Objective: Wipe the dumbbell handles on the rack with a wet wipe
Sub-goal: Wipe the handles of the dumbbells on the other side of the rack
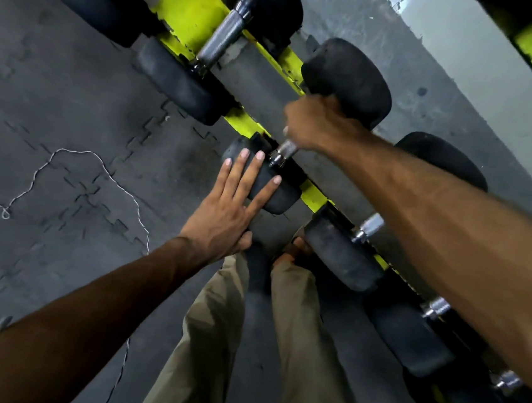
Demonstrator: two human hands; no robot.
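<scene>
Rack (193, 10): yellow-painted frame, running across the view from 11 o'clock to 5 o'clock, with black dumbbells lying across it in a row.
Dumbbell handle (287, 149): chrome bar of the dumbbell at the middle of the view; only its near end shows, the rest is covered by the fist.
Right hand (315, 124): clenched round the dumbbell handle, arm entering from 4 o'clock.
Near head (274, 199): black rubber end of the same dumbbell, at 7 o'clock of the right hand.
Left hand (227, 217): released, fingers straight and spread, lying flat on the near head; arm entering from 7 o'clock.
Far head (349, 79): black rubber end at 1 o'clock of the right hand, touching the fist.
Wet wipe: cannot be made out; whether the fist encloses it cannot be told.
Neighbouring handle (223, 36): knurled chrome, bare, at 11 o'clock of the gripped dumbbell.
Further dumbbells (344, 258): at 5 o'clock, partly under the right forearm.
Floor (55, 97): dark interlocking mats.
Cord (76, 153): thin, white, looping on the floor at 9 o'clock.
Trousers (207, 343): khaki, at 6 o'clock.
</scene>
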